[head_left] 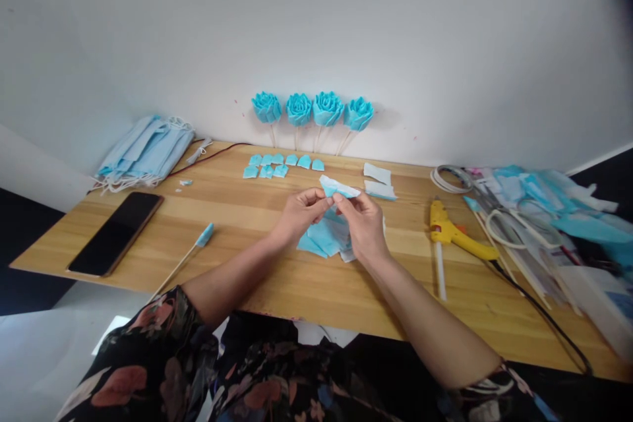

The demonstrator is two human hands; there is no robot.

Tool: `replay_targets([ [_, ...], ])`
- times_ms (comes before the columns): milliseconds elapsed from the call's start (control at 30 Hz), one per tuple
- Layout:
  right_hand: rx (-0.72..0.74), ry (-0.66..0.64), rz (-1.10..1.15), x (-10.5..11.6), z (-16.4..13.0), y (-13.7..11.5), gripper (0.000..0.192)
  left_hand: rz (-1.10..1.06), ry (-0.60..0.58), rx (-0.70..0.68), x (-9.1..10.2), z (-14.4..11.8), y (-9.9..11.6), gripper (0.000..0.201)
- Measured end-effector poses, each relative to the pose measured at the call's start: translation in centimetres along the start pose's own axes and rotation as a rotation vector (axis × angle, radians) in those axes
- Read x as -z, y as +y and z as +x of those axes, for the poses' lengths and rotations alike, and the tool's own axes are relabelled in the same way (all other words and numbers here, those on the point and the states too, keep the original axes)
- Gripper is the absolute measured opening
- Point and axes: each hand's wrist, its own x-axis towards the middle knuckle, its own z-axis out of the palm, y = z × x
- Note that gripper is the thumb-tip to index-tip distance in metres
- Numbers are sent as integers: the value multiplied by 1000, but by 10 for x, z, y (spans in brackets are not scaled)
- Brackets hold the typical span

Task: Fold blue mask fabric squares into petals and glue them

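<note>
Between the fingertips of my left hand [304,212] and my right hand [363,224] is a small blue-and-white fabric piece [341,188], its edge folded over. Both hands are closed in a pinch on it, above the table's middle. Beneath them lie more blue fabric pieces [321,237], partly hidden by my right hand. Behind, folded blue petals [291,160] sit in two short rows. A stick with a small blue bud [204,235] lies to the left, its lower end near my sleeve.
Blue fabric roses [328,109] on sticks lean against the wall. Face masks [146,148] and a phone [116,234] lie left. White pieces [378,181] are behind my right hand. A yellow glue gun [448,231], scissors [514,224] and fabric scraps [568,201] occupy the right.
</note>
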Motion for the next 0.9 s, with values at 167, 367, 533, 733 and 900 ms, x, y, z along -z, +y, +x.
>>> replay_targets([
  [167, -19, -19, 50, 0, 0, 3, 23, 18, -19, 7, 0, 0, -4, 42],
  [367, -48, -22, 67, 0, 0, 3, 25, 28, -36, 13, -1, 0, -5, 41],
  [533, -44, -43, 36, 0, -1, 1, 22, 8, -19, 21, -1, 0, -2, 40],
  [733, -41, -71, 13, 1, -1, -3, 26, -26, 41, 16, 2, 0, 0, 40],
  [900, -82, 10, 63, 2, 3, -1, 26, 3, 28, 37, 2, 1, 0, 39],
])
